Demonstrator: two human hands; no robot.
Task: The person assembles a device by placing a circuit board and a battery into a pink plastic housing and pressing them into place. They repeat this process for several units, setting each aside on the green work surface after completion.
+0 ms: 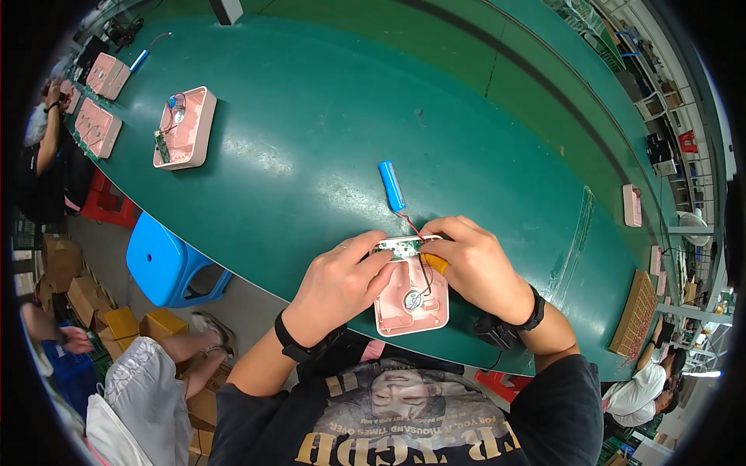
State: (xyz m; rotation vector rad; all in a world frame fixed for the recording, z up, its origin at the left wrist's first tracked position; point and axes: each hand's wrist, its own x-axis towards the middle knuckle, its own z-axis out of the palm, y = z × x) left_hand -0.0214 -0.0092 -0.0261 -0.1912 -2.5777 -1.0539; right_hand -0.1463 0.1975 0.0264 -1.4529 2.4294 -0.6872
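A pink plastic housing (392, 317) lies open side up at the table edge in front of me, with a round speaker (413, 300) and wires inside. Along its far wall sits a narrow green circuit board (404, 248). My left hand (339, 283) is closed, its fingertips pinching the board's left end by the housing rim. My right hand (479, 260) curls over the right end, fingertips at the board and a yellow piece (435, 262) under its fingers; the piece's full shape is hidden. A blue cylindrical battery (392, 186) lies beyond, joined by a red wire.
Another pink housing (203, 128) with a board and wires stands at the left; more pink housings (99, 128) lie farther left near a co-worker's arm (50, 128). A black device (494, 332) sits by my right wrist. A blue stool (162, 260) stands beside the table.
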